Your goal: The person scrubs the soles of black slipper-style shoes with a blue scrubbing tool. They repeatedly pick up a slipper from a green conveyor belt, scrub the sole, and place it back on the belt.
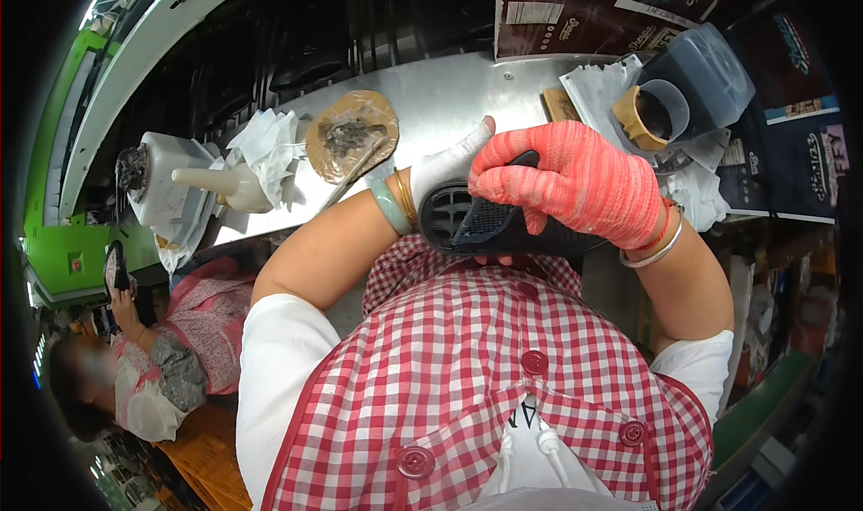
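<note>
A black shoe sole [440, 214] with a grid of open cells at one end is held close against my apron. My left hand [449, 165], in a white glove with bare fingertips, grips it from the far side, thumb stretched out and other fingertips showing beneath. Over the sole is my right hand [566, 183], in a red-pink knitted glove, its fingers pinched together. A dark rounded tip [525, 159] pokes out past these fingers; what it belongs to is hidden. Below them shows a black mesh-textured piece [485, 222] lying against the sole.
Left on the metal bench [422, 88] are a round brown pad [351, 138] with dark residue and a stick, crumpled white paper [265, 156] and a white container [171, 183]. A yellow-rimmed cup [643, 120] and clear plastic tub [706, 71] stand right. A person [171, 349] works at left.
</note>
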### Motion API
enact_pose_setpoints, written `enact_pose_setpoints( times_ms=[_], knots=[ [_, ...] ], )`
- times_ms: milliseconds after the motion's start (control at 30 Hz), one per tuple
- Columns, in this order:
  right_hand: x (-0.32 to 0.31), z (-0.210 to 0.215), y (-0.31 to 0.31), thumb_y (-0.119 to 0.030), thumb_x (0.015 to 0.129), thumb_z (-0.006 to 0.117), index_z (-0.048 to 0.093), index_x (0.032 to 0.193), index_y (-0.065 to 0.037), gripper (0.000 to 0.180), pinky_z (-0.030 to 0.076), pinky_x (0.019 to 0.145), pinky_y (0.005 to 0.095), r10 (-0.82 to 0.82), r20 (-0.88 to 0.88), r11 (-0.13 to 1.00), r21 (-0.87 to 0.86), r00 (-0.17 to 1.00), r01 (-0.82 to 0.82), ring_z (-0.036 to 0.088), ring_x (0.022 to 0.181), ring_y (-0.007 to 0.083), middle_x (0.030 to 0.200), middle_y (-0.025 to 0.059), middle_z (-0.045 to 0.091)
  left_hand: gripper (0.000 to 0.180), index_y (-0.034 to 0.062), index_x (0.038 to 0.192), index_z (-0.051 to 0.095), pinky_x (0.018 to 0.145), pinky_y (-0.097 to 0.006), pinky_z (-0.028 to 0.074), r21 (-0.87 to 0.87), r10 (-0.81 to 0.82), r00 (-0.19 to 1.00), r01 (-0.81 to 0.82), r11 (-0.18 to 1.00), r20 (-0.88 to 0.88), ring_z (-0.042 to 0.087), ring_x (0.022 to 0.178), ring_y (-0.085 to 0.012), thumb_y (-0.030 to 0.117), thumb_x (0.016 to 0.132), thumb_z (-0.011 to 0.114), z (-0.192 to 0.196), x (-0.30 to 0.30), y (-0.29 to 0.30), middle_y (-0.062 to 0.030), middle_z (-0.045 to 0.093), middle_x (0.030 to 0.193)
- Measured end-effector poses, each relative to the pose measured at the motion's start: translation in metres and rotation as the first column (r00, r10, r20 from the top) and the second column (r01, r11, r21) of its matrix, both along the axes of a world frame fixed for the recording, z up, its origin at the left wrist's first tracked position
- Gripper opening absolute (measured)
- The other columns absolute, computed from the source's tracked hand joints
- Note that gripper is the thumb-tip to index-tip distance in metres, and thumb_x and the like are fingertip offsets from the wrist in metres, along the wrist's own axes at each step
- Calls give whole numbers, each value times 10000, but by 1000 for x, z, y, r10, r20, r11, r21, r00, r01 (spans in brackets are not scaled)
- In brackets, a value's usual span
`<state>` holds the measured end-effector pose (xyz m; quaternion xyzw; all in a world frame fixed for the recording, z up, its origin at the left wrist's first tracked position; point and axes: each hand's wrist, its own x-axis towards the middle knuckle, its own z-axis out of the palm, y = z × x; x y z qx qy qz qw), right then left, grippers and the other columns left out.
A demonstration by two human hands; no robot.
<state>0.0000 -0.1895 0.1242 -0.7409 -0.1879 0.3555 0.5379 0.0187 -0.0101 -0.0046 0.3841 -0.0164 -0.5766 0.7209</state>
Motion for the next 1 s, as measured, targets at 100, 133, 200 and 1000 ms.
enact_pose_setpoints(
  times_ms=[100, 133, 200, 1000],
  knots=[
    [2, -3, -7, -238, 851, 594, 646, 965, -38, 236, 452, 532, 240, 6, -7, 1000, -3, 1000, -6, 548, 532, 107, 733, 48, 609, 1028, 56, 1336, 349, 613, -544, 542, -29, -80, 997, 81, 996, 19, 619, 795, -473, 851, 690, 264, 6, 2, -1, -306, 547, 1085],
    [3, -6, -10, -243, 847, 596, 650, 961, -40, 239, 443, 522, 228, 1, -12, 1000, 8, 1000, 0, 550, 535, 102, 749, 39, 615, 1065, 48, 1341, 328, 628, -588, 529, -50, -120, 993, 120, 992, 6, 607, 809, -499, 867, 660, 288, 9, 3, -1, -321, 535, 1086],
    [3, -8, -16, -253, 839, 599, 657, 955, -43, 246, 427, 502, 206, -9, -21, 1000, 26, 1000, 9, 554, 541, 92, 783, 22, 627, 1073, 70, 1386, 264, 686, -606, 513, -104, -134, 991, 136, 985, 22, 587, 918, -477, 864, 665, 301, 5, 3, 1, -301, 470, 1207],
    [-9, -28, -148, -333, 896, 585, 644, 981, -42, 309, 395, 505, 163, -776, 211, 622, 414, 594, 665, 571, 592, 32, 917, -11, 653, 589, 109, 1415, 261, 813, -534, 507, -354, 479, 873, -419, 836, 97, 525, 1073, -445, 253, 897, 501, 34, 5, 28, -254, 417, 1300]
  ],
)
